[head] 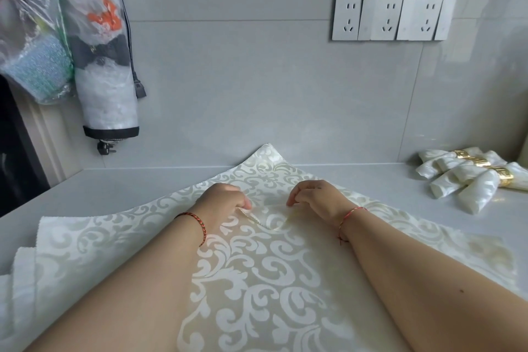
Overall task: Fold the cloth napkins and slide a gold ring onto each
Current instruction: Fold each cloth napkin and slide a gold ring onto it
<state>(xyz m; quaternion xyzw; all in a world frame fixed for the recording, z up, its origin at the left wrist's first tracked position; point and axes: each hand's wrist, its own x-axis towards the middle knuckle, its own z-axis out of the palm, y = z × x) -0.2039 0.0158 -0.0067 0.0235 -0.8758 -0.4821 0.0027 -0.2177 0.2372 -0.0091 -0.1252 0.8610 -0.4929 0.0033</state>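
left hand [225,197] lies on the cream damask napkin [257,271], fingers curled, pinching a raised fold of the cloth at its fingertips. right hand [317,197] sits just beside it, likewise curled, pinching the same area of cloth from the other side; a small gap separates the two hands, with a short ridge of fabric drawn up between them. each wrist carries a thin red braided cord: left bracelet [197,223], right bracelet [350,216]. both bare forearms reach in from the near edge and rest over the napkin. the napkin is spread open across the pale grey countertop [114,188], set diagonally, its far corner [268,148] turned up against the tiled wall [257,80]; its left edge is rumpled into folds near the counter's front. well apart, at the far right of the countertop, lies a heap of finished napkins [460,180], rolled and bunched, each band of cloth passing through a gold ring [504,177], with a second ring [471,160] behind it. on the wall above right, a row of white sockets [391,17]. at upper left hang a printed fabric tube [105,66] with a black cable, and clear plastic bags [31,46] of coloured items.
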